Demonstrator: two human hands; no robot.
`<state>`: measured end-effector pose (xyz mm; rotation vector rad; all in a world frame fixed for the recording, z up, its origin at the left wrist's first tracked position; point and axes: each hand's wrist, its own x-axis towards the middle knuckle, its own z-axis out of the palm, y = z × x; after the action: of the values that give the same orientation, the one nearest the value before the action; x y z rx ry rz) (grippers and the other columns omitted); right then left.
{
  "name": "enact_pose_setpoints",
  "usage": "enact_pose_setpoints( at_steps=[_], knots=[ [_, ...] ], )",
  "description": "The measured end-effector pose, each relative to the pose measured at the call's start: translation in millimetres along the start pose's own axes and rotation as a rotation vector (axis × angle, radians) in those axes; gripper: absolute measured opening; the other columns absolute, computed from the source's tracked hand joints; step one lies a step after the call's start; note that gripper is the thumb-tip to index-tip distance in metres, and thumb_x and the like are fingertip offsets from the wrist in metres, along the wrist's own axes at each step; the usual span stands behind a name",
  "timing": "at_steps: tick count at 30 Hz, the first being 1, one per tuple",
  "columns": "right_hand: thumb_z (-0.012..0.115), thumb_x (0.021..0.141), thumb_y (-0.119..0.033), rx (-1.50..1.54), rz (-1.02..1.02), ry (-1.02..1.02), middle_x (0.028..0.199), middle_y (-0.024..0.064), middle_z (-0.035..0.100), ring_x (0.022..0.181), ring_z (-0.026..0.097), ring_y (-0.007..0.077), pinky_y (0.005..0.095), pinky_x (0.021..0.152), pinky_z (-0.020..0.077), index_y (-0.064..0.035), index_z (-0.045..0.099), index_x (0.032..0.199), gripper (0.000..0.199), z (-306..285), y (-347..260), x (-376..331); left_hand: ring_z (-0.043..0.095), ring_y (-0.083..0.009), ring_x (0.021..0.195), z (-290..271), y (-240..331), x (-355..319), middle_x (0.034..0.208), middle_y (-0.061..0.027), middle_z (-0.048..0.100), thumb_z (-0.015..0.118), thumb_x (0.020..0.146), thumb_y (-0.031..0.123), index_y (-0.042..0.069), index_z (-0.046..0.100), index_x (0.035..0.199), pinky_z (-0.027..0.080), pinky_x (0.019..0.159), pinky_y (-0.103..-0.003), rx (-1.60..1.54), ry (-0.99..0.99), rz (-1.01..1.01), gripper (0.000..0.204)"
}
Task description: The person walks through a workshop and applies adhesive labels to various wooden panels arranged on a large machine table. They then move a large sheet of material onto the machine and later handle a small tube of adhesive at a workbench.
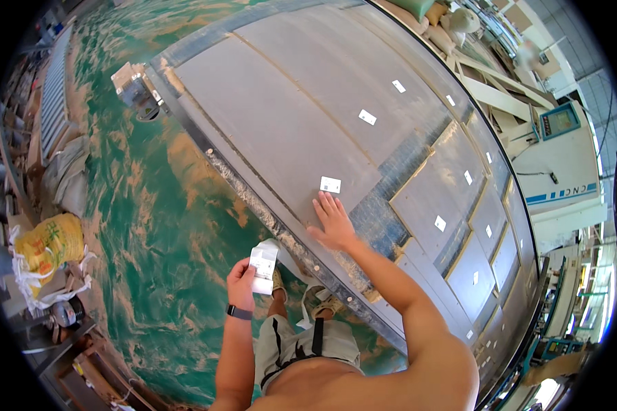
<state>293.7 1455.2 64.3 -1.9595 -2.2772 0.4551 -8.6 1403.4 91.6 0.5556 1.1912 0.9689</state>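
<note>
A large grey board (281,116), cut into panels, lies on a dark machine bed. My right hand (334,222) rests flat on its near part, fingers spread, the tips at the lower edge of a white label (330,185). Beyond the near edge of the bed, my left hand (240,282) pinches a strip of white labels (263,266), whose backing trails down toward my feet. More white labels, such as one label (367,117) farther off and another label (440,223) to the right, lie on other panels.
Sawdust lines the bed's near edge (253,195). The green floor (137,274) is dusted with it too. A yellow sack (50,250) stands at the left among scraps. A white control cabinet (555,161) and stacked boards (497,96) stand beyond the bed at right.
</note>
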Motion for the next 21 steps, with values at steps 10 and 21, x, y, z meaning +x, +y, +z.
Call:
enact_pose_setpoints(
  at_steps=[10, 21],
  knots=[
    [0.039, 0.093, -0.054, -0.161, 0.535, 0.380, 0.149, 0.0146, 0.034, 0.139, 0.029, 0.0307, 0.0423, 0.112, 0.0255, -0.0039, 0.039, 0.139, 0.068, -60, 202, 197, 0.061, -0.0127, 0.083, -40, 11, 27, 0.096, -0.0064, 0.065, 0.052, 0.088, 0.000, -0.001, 0.062, 0.106, 0.050, 0.076, -0.027, 0.037, 0.041, -0.014, 0.021],
    [0.048, 0.090, -0.057, 0.106, 0.536, -0.011, 0.131, 0.0216, 0.053, 0.124, 0.048, 0.0345, 0.0421, 0.103, 0.0378, 0.0012, 0.051, 0.129, 0.070, -57, 197, 131, 0.060, -0.0111, 0.089, 39, 34, 39, 0.103, -0.0057, 0.064, 0.053, 0.092, 0.001, -0.002, 0.059, 0.118, 0.048, 0.078, -0.025, -0.138, -0.034, 0.126, 0.027]
  ],
)
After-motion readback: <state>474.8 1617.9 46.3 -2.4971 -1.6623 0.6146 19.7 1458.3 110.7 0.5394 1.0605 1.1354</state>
